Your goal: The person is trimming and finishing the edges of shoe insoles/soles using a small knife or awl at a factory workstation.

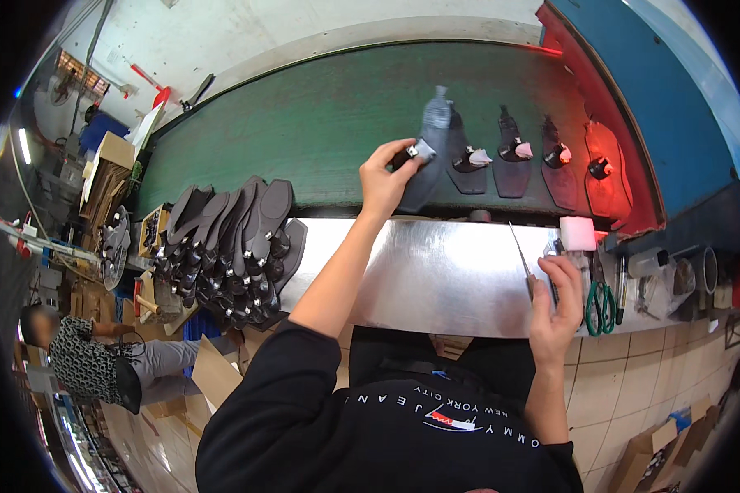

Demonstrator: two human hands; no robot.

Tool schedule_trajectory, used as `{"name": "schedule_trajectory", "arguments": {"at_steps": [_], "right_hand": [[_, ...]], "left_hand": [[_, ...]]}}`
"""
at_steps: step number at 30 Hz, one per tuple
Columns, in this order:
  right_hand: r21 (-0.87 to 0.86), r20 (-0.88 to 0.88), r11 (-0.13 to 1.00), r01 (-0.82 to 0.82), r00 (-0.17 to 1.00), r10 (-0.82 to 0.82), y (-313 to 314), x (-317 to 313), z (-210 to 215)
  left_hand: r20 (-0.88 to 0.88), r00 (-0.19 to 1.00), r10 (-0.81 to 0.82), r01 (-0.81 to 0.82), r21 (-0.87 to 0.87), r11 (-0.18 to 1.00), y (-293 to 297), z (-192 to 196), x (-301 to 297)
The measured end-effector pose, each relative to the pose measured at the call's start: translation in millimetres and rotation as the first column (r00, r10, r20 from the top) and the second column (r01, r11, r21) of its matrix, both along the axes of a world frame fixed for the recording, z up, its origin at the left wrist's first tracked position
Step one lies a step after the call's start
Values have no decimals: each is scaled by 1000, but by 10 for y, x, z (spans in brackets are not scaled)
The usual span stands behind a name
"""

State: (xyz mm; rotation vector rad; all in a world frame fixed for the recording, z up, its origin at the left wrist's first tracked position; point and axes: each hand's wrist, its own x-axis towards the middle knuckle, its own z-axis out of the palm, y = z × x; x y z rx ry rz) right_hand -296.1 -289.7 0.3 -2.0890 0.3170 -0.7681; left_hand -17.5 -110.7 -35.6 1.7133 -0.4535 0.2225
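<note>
My left hand (384, 179) pinches a sandal (429, 177) by its dark strap, close to a pale shiny ornament. The sandal is over the near edge of the green conveyor belt (304, 99), its sole smeared by motion. To the right on the belt lies a row of several more sandals (512, 177), pale or pink pieces tucked at their straps. Above the metal table (436, 271), my right hand (557, 308) is closed around the handle of a thin pointed tool, which looks like an awl (521, 251), its tip directed away from me.
A heap of dark sandals (230, 238) covers the table's left end. On the right lie green-handled scissors (601, 308), a pink-white foam block (578, 233) and small tools. A blue and red machine housing (674, 107) spans the belt's right end. Another person (99, 353) is at far left.
</note>
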Motion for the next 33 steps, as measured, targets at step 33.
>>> {"name": "schedule_trajectory", "arguments": {"at_steps": [33], "right_hand": [[281,-18,901,-330,937,349,547,-260,151]], "left_hand": [[-577,490,-653,300,-592,748,625,149,-1792]]}}
